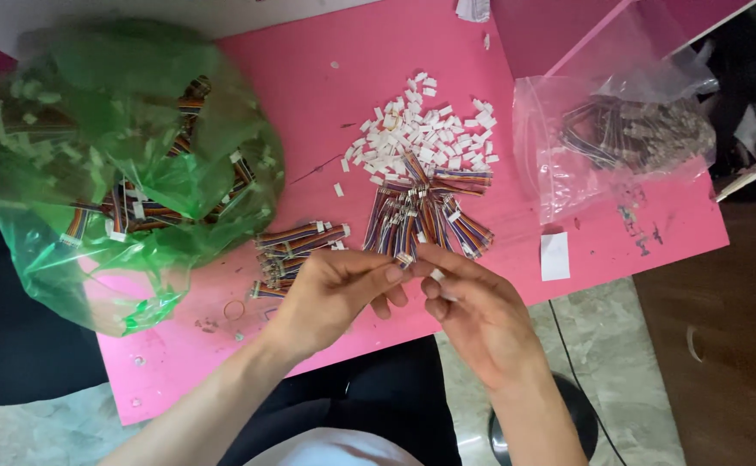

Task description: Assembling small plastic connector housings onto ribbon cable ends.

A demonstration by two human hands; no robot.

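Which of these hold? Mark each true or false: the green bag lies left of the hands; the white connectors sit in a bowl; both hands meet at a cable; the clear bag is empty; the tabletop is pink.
1. The green bag lies left of the hands. True.
2. The white connectors sit in a bowl. False: they lie loose in a heap on the table.
3. The left hand and right hand meet at a cable at the near edge of the striped cable pile. True.
4. The clear bag is empty. False: it holds a bundle of cables.
5. The tabletop is pink. True.
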